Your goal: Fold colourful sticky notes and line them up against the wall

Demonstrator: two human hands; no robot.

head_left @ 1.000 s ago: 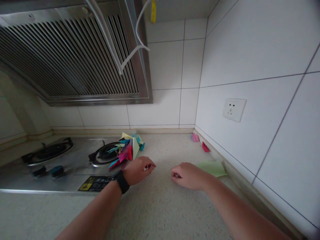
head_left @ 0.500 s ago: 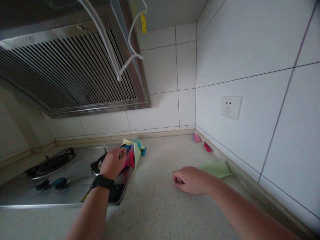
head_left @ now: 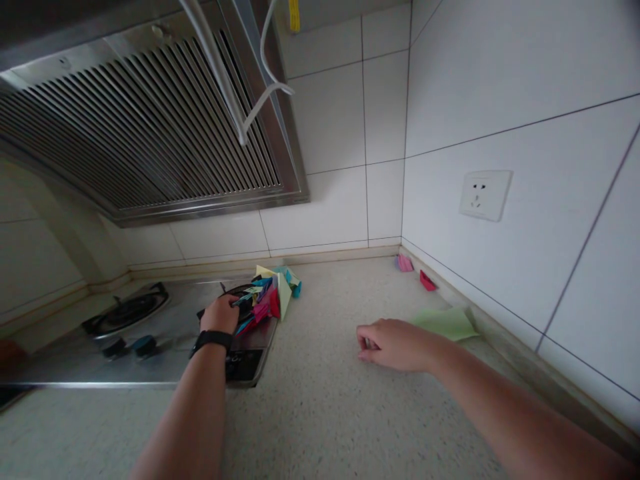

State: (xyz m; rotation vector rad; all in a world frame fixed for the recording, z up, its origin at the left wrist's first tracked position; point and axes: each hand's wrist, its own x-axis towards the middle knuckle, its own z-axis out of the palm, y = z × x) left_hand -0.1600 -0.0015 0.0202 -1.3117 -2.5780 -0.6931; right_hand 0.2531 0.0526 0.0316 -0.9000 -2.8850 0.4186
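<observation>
My left hand [head_left: 219,315], with a black band at the wrist, is over the right burner of the gas stove. Its fingers are closed at the left side of a pile of colourful folded papers [head_left: 263,308]; what they hold, if anything, I cannot make out. The pile has pink, red, blue and pale yellow pieces and lies across the stove's right edge. Above the counter on the right, my right hand [head_left: 393,343] is curled, thumb and fingers drawn together, their contents hidden. Just behind its wrist lies a light green sheet of paper [head_left: 447,323].
A pink folded paper [head_left: 405,263] and a red one [head_left: 427,281] lie along the right wall. The steel stove [head_left: 185,360] is at left, below a range hood [head_left: 210,213] with a white cable. A socket [head_left: 485,195] is on the tiled right wall.
My left hand has moved left off the paper pile, uncovering more of it. My right hand keeps about the same place over the counter. The view has shifted slightly.
</observation>
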